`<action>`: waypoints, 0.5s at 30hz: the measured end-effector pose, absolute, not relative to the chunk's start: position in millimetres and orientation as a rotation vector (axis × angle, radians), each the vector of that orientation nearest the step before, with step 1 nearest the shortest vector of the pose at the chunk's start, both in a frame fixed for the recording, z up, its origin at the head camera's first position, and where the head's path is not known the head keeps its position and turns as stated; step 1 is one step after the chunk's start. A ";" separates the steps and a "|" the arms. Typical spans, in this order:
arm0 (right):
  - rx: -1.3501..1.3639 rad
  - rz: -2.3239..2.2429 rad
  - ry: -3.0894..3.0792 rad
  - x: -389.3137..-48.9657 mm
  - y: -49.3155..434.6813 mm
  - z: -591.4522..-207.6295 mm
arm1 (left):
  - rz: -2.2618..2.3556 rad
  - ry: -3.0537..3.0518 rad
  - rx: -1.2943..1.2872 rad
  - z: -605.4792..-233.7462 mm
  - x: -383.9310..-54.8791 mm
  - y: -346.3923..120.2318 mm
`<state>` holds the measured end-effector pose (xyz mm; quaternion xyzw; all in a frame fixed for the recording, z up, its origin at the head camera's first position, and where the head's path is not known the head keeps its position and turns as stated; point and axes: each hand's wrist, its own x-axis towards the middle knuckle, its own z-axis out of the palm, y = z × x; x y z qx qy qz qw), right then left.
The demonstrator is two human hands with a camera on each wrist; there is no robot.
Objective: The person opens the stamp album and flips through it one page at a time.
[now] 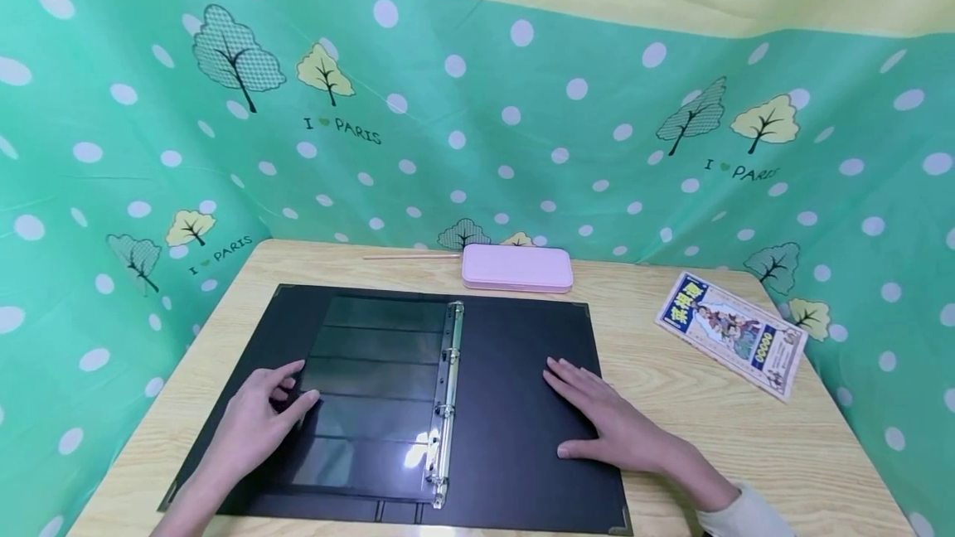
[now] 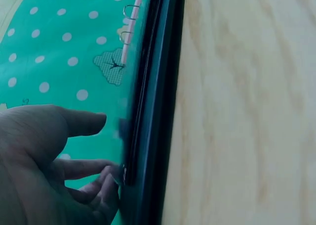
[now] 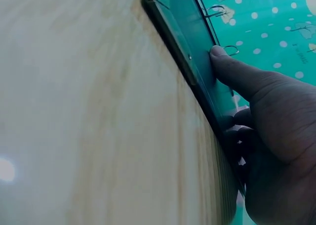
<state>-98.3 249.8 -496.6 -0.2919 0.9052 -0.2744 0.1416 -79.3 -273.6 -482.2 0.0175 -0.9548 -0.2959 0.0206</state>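
An open black ring binder (image 1: 522,421) lies on the table, its metal ring spine (image 1: 450,388) running down the middle. Clear pocket sheets (image 1: 373,379) are stacked on its left side, reflecting light. Along their left edge is my left hand (image 1: 257,417), thumb and forefinger apart, the other fingers bent. In the left wrist view, the fingertips (image 2: 111,170) touch or nearly touch the sheet edge, with nothing seen pinched. My right hand (image 1: 615,425) rests on the inside of the right cover with fingers extended; in the right wrist view, its thumb (image 3: 232,67) lies on the cover.
Behind the binder sits a pink case (image 1: 517,268), with a thin stick (image 1: 410,256) beside it. A printed packet (image 1: 734,334) with blue and yellow lettering lies at the right of the wooden table (image 1: 664,396). A green dotted curtain (image 1: 448,147) hangs around the back and sides.
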 end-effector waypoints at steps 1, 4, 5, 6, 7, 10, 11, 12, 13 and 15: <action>-0.845 -0.794 2.614 -98.3 249.6 -496.7 | -0.894 -2.970 0.044 -482.8 -79.1 -273.4; -0.843 -0.800 2.617 -98.7 249.1 -496.6 | -0.833 -2.998 0.000 -483.8 -80.1 -272.6; -0.841 -0.803 2.618 -98.7 249.2 -496.5 | -0.815 -3.005 -0.014 -484.0 -80.5 -272.2; -0.838 -0.804 2.618 -98.7 249.3 -496.4 | -0.802 -3.011 -0.023 -484.2 -80.9 -271.7; -0.836 -0.806 2.618 -98.6 249.3 -496.3 | -0.792 -3.017 -0.029 -484.1 -81.2 -271.3; -0.830 -0.809 2.609 -98.4 248.8 -495.4 | -0.769 -3.021 -0.033 -483.5 -81.2 -270.4; -0.828 -0.807 2.605 -98.2 248.4 -494.6 | -0.763 -3.021 -0.034 -483.2 -81.0 -270.3; -0.825 -0.805 2.601 -98.0 247.9 -493.5 | -0.758 -3.021 -0.037 -482.8 -80.8 -270.2; -0.825 -0.800 2.599 -97.8 247.5 -492.0 | -0.752 -3.021 -0.041 -482.2 -80.6 -270.0; -0.825 -0.798 2.604 -96.9 247.0 -487.5 | -0.740 -3.021 -0.046 -480.3 -80.2 -269.6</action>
